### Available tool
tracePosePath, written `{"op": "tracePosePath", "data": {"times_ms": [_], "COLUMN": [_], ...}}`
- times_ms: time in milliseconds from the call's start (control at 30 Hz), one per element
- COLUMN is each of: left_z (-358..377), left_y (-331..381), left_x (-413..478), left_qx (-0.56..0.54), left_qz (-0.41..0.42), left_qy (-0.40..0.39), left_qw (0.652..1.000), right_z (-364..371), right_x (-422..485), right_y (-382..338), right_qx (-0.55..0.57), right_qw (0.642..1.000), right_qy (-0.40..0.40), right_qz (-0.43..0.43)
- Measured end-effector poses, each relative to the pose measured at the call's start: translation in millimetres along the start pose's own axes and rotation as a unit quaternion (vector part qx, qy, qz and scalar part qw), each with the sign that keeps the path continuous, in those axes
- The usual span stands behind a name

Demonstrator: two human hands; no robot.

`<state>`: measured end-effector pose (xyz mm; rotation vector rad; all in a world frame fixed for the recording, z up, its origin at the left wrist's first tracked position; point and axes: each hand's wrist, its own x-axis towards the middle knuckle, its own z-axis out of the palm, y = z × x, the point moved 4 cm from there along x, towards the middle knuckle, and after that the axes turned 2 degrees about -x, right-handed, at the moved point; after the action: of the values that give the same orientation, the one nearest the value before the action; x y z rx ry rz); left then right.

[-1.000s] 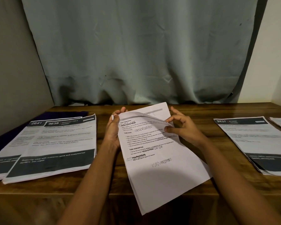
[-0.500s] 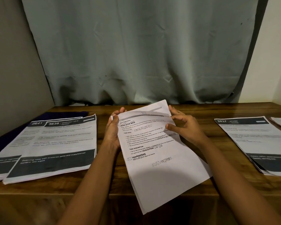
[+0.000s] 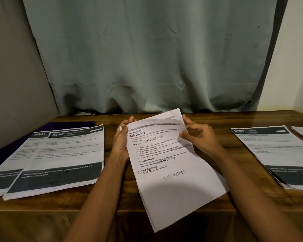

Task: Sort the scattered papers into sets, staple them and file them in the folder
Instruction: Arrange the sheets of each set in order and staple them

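While our left hand (image 3: 121, 142) grips the sheaf of papers (image 3: 171, 165) at its left edge, our right hand (image 3: 200, 137) pinches its right edge over the wooden table (image 3: 234, 154).

Papers across a brown wooden table (image 3: 217, 119)
At centre frame sat white printed sheets (image 3: 173, 186); overlapping white paper stacks (image 3: 59, 154) lay left, partly on a dark flat folder (image 3: 68, 123); a third white stack (image 3: 278, 154) lay right.

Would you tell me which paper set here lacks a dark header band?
The middle set, held in the left hand and right hand: plain white, scribbled text. Sets 2641, 3638 and 2437 carry dark bands.
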<state>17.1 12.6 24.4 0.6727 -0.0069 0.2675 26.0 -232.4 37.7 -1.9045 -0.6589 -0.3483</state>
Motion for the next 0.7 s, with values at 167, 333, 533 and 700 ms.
{"op": "tracePosePath", "data": {"times_ms": [167,333,533,700], "left_z": [-0.2,0.4,4.4,10.9], "left_y": [0.5,1.2,1.0,3.6], "left_x": [-0.2,0.2,-1.0,-5.1], "left_qx": [0.008,0.005,0.000,-0.018], "left_qz": [0.001,0.006,0.000,0.007], "left_qy": [-0.006,-0.007,-0.036,-0.081], "left_qw": [1.000,1.000,0.999,0.997], "right_z": [-5.5,-3.0,-5.7,-7.9], "right_x": [2.1,2.8,10.7,24.6], "right_y": [2.4,5.6,5.1,6.7], "right_qx": [0.013,0.009,0.022,0.029], "right_qw": [0.999,0.999,0.997,0.995], "right_qy": [0.037,0.032,0.069,0.078], "right_qz": [-0.019,-0.006,-0.016,-0.053]}}
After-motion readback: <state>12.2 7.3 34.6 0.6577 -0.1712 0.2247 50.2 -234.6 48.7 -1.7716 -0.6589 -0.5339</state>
